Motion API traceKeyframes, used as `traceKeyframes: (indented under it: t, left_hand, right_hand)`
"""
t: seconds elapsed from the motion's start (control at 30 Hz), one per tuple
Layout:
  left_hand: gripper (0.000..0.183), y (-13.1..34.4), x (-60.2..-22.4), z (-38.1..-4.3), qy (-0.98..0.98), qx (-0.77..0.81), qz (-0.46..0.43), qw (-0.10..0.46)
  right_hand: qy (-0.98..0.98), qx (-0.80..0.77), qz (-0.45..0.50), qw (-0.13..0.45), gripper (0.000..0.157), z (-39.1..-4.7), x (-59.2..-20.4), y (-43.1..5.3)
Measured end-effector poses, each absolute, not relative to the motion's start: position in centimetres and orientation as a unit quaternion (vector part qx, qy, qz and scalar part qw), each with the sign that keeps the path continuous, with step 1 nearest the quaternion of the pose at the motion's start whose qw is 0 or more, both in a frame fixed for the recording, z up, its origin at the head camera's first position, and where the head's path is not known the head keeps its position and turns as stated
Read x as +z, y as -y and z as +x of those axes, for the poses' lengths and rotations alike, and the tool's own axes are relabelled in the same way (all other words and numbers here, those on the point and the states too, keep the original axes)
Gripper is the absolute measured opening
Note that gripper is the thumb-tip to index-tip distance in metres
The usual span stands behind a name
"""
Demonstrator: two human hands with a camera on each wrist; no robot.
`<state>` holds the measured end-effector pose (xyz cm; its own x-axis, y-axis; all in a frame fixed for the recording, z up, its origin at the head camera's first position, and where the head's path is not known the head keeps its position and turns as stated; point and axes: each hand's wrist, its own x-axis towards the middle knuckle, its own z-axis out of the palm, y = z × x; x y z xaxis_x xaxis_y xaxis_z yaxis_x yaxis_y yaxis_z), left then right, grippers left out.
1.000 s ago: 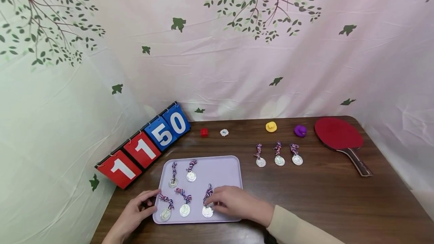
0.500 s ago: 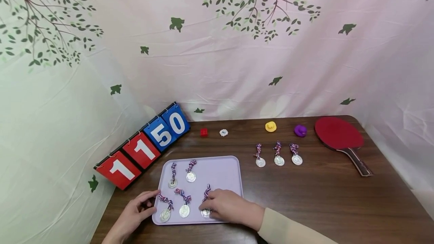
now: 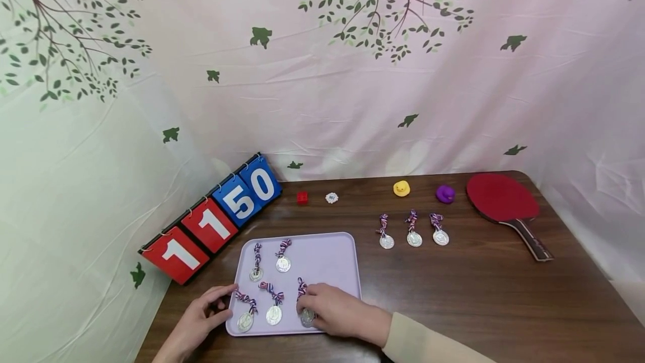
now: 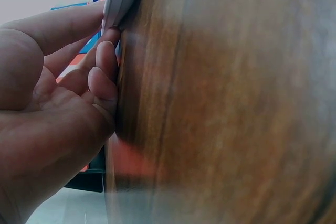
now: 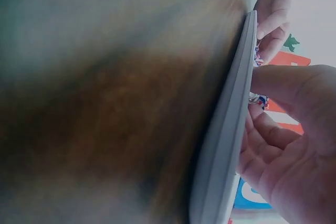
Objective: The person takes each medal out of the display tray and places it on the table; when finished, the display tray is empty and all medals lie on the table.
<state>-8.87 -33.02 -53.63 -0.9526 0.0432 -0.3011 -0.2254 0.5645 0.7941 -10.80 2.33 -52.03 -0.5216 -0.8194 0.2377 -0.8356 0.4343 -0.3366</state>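
My left hand rests at the left rim of a lilac tray, thumb and index fingertip touching it; the other fingers curl loosely below, as the left wrist view shows. Over the tray's front right part, my right hand holds a silver medal between thumb and fingers, low at the tray's surface. Its striped ribbon sticks out behind my fingers. To its left lie a medal and another medal, both with knotted ribbons. Two more, a medal and a medal, lie farther back on the tray.
Three medals lie in a row right of the tray. Behind stand a scoreboard, a red block, a white token, a yellow duck and a purple duck. A red paddle lies far right.
My right hand has shifted slightly left, and the medal's ribbon has swung left and toward me. My left hand has stayed at the tray's rim.
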Motion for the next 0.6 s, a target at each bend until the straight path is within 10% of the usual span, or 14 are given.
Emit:
traceKeyframes:
  t: [0.6]
  left_hand:
    - [0.047, 32.9, -53.3, -8.8, -0.873, 0.461, -0.058, 0.149]
  right_hand:
    - [0.762, 0.481, 0.418, -0.115, 0.035, -12.8, -53.2, -5.6]
